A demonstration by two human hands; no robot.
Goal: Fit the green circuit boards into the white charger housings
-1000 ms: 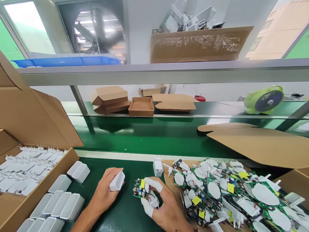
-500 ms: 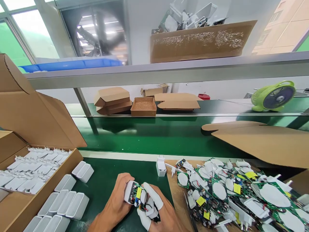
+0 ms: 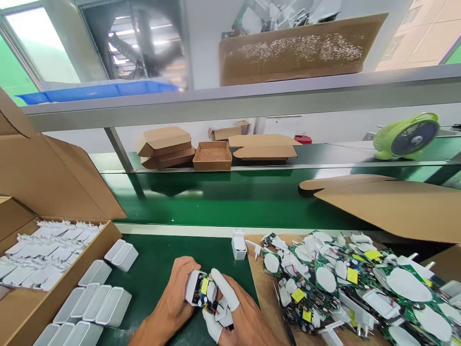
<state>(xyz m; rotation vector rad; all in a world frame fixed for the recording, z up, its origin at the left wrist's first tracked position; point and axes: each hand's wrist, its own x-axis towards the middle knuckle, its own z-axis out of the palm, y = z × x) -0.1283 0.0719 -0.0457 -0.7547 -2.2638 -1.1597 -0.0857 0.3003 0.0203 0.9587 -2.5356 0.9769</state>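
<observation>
Low in the middle of the head view, my left hand (image 3: 175, 294) is closed around a white plastic charger housing (image 3: 191, 287). A small circuit board (image 3: 203, 290) with a yellow-wrapped part shows at the housing's open face. My right hand (image 3: 243, 315) wears white finger covers on thumb and finger and grips a white plastic piece (image 3: 224, 316) with dark parts, close against the board. Thin wires seem to run between the two, though fingers hide part of them. Beyond the hands stands a small white open case (image 3: 238, 245).
Several white empty cases (image 3: 103, 302) line the left, beside a cardboard box (image 3: 86, 252) of white parts. A heap of circuit boards and plugs (image 3: 324, 283) covers the right, with a dark thin tool (image 3: 284, 317) at its edge. Overhead runs a metal shelf (image 3: 201, 106).
The head view has tilted slightly, so the background sits a little higher. Both hands keep their hold, and the right-hand piece has turned slightly against the board.
</observation>
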